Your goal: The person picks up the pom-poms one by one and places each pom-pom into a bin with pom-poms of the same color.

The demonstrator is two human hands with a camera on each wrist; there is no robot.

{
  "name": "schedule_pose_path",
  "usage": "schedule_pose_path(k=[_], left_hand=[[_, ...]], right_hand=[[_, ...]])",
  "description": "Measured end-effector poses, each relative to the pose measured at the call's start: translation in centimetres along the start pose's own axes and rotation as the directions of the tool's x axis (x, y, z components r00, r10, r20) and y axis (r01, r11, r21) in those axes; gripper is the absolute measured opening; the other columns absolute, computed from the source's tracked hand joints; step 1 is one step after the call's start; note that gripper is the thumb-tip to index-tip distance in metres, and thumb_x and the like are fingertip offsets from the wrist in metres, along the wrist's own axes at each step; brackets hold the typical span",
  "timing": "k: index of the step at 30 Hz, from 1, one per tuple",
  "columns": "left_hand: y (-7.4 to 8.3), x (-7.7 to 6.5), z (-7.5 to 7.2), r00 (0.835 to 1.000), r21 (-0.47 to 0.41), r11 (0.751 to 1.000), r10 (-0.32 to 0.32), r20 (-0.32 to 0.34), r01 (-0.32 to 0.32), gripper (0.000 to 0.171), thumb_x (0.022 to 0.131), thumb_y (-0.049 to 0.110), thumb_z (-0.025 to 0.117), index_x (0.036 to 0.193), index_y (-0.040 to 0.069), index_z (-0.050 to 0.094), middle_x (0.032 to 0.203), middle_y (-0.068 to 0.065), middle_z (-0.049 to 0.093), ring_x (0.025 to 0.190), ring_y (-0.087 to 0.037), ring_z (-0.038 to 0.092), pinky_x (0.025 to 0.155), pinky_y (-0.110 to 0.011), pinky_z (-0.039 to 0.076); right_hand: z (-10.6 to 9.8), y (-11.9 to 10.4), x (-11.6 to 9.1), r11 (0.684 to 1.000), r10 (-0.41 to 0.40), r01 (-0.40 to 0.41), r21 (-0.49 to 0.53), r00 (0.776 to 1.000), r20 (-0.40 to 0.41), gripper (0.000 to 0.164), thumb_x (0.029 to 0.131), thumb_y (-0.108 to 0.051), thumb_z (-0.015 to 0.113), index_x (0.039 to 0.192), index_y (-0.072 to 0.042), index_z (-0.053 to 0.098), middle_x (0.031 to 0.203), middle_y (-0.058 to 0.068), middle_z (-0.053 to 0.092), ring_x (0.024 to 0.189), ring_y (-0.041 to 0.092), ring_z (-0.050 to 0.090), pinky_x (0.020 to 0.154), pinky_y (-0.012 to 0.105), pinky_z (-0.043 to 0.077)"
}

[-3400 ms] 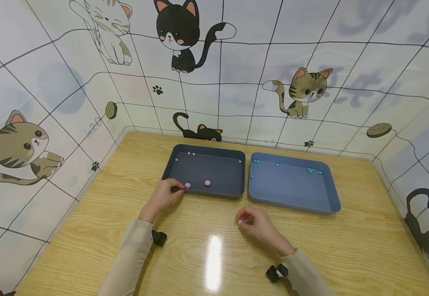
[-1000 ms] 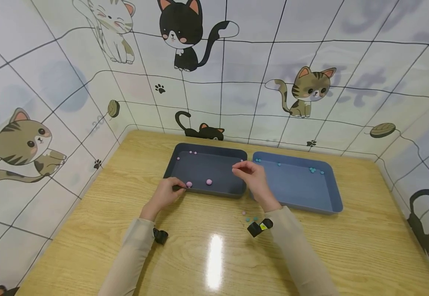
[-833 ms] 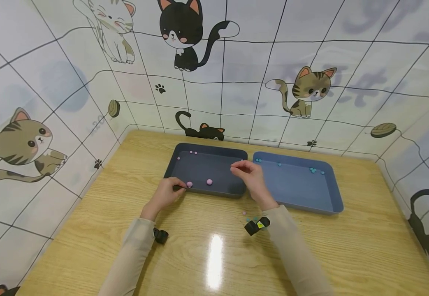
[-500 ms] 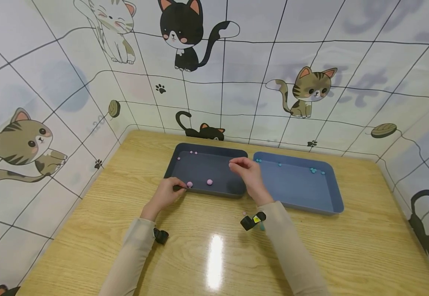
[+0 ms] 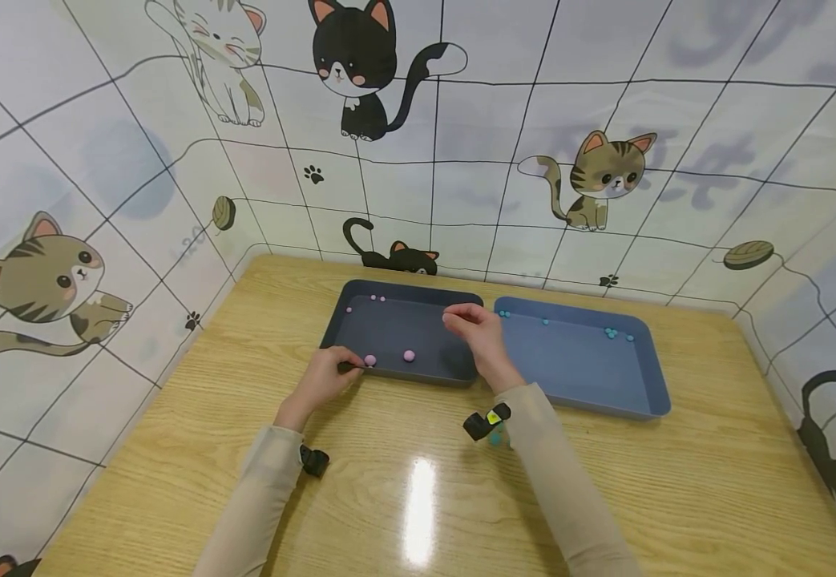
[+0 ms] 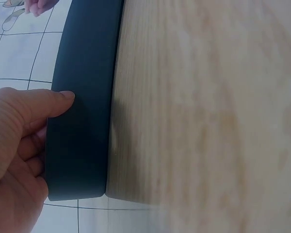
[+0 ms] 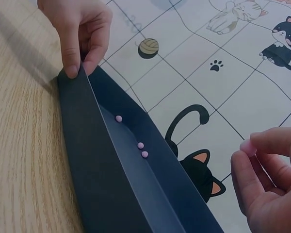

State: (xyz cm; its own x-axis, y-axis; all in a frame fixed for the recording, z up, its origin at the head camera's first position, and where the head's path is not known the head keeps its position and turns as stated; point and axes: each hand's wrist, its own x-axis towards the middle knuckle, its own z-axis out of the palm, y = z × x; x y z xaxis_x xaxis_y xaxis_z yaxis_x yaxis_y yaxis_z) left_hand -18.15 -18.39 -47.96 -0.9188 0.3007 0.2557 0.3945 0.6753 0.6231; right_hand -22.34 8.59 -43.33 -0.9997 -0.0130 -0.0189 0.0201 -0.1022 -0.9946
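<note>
In the head view my left hand (image 5: 326, 378) grips the front left rim of the dark grey tray (image 5: 418, 375), thumb outside the wall, as the left wrist view shows. My right hand (image 5: 481, 340) is raised over the right part of that tray. Between its thumb and fingertip it pinches a small pink ball (image 7: 249, 147). Two larger pink balls (image 5: 409, 356) lie near the tray's front wall, and small pink balls (image 7: 140, 145) lie toward its far left side.
Right beside the dark tray stands a blue tray (image 5: 576, 400) with several turquoise balls (image 5: 611, 332) in it. Turquoise balls (image 5: 495, 438) also lie on the wooden table (image 5: 360, 497), partly hidden by my right wrist camera (image 5: 486, 421). A cat-print wall covering (image 5: 461, 200) rises behind.
My right hand has come from low over the table up over the dark tray with the pink ball, then drifted slightly left. The left hand stays at the tray rim.
</note>
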Motion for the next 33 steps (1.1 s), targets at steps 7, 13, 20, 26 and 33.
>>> schedule_pose_path(k=[7,13,20,26,33], left_hand=[[0.2,0.0,-0.1,1.000,-0.002,1.000,0.010,-0.002,-0.010,0.008,0.078,-0.001,0.073,0.086,0.000,0.072,0.084,-0.010,0.069,0.081,-0.024,0.063,0.076,-0.040,0.052],[0.1,0.0,-0.1,1.000,0.003,1.000,0.015,0.000,-0.015,0.009,0.078,-0.001,0.073,0.086,0.000,0.072,0.084,-0.009,0.069,0.081,-0.024,0.063,0.076,-0.040,0.052],[0.0,-0.1,0.0,1.000,-0.003,1.000,0.016,-0.001,-0.016,0.009,0.078,-0.002,0.073,0.087,0.000,0.072,0.084,-0.010,0.069,0.081,-0.024,0.063,0.076,-0.040,0.052],[0.0,-0.1,0.0,1.000,-0.009,1.000,0.012,-0.003,-0.012,0.009,0.078,-0.002,0.072,0.087,0.000,0.072,0.085,-0.010,0.069,0.082,-0.024,0.063,0.077,-0.040,0.052],[0.1,-0.1,0.0,1.000,-0.022,1.000,0.007,-0.001,-0.007,0.008,0.078,-0.002,0.072,0.086,-0.001,0.072,0.084,-0.010,0.068,0.082,-0.024,0.063,0.076,-0.040,0.052]], right_hand=[[0.1,0.1,0.6,0.999,0.032,-0.033,-0.025,0.999,-0.009,0.025,0.086,-0.004,0.066,0.107,0.009,0.062,0.086,-0.001,0.062,0.080,0.009,0.063,0.083,0.027,0.051],[0.3,0.3,0.8,0.999,0.030,-0.030,-0.022,0.999,-0.013,0.025,0.086,-0.004,0.066,0.106,0.010,0.062,0.087,0.000,0.063,0.078,0.008,0.062,0.082,0.026,0.052],[0.2,0.5,0.8,0.999,0.022,-0.023,-0.035,0.999,-0.036,0.023,0.086,-0.004,0.066,0.105,0.009,0.063,0.085,0.000,0.063,0.077,0.008,0.062,0.080,0.024,0.052],[-0.4,0.3,0.3,0.998,0.013,-0.015,-0.053,0.999,-0.030,0.022,0.085,-0.004,0.067,0.104,0.008,0.063,0.083,-0.003,0.063,0.076,0.007,0.062,0.079,0.023,0.052],[-1.2,-0.1,-0.6,0.992,-0.010,0.014,-0.123,1.000,0.029,0.023,0.085,-0.007,0.068,0.103,0.007,0.063,0.084,-0.004,0.063,0.077,0.008,0.062,0.080,0.027,0.052]])
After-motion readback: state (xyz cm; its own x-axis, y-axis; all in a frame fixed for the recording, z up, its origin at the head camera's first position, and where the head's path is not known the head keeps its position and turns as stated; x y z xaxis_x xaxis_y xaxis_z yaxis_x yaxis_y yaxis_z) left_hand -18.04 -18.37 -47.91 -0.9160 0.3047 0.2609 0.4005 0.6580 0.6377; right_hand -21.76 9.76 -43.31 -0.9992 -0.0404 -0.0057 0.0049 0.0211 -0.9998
